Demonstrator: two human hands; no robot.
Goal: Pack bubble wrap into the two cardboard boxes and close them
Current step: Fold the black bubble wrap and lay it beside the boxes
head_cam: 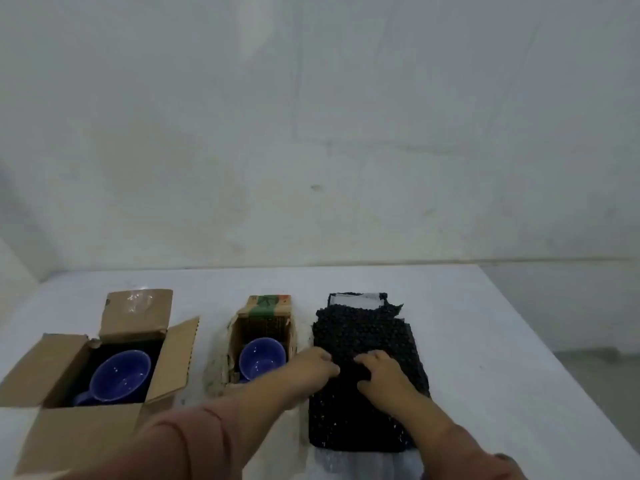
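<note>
two boxes: both sat open on the table [485, 341]; big box [173, 358] at left, small box [268, 306] in the middle.
contents: one blue mug in each, big mug [121, 375] and small mug [261, 356], both mouth-up, no padding seen over them.
wrap: black bubble wrap [363, 327] lay flat on the table just right of the small box; none was in a box yet. a paler sheet showed under it at the near and far ends.
left hand [311, 367]: reached across in front of the small box, fingers curled on the wrap's left edge.
right hand [384, 375]: just beside the left, fingers curled into the top layer.
grip: both looked clamped on the wrap; one layer or several, couldn't tell.
step: judged as taking up the first piece; task barely begun.
how: separate one layer, lift it clear before moving left. the small box sat close to the wrap's edge, so a drag would likely nudge it.
fit: small box looked tight round its mug, so fold the piece small and lay it on top. big box had slack, so fill the gaps round the mug.
close: keep the wrap below the rims or the flaps wouldn't lie flat.
risk: small box's side edges looked torn; press gently there.
</note>
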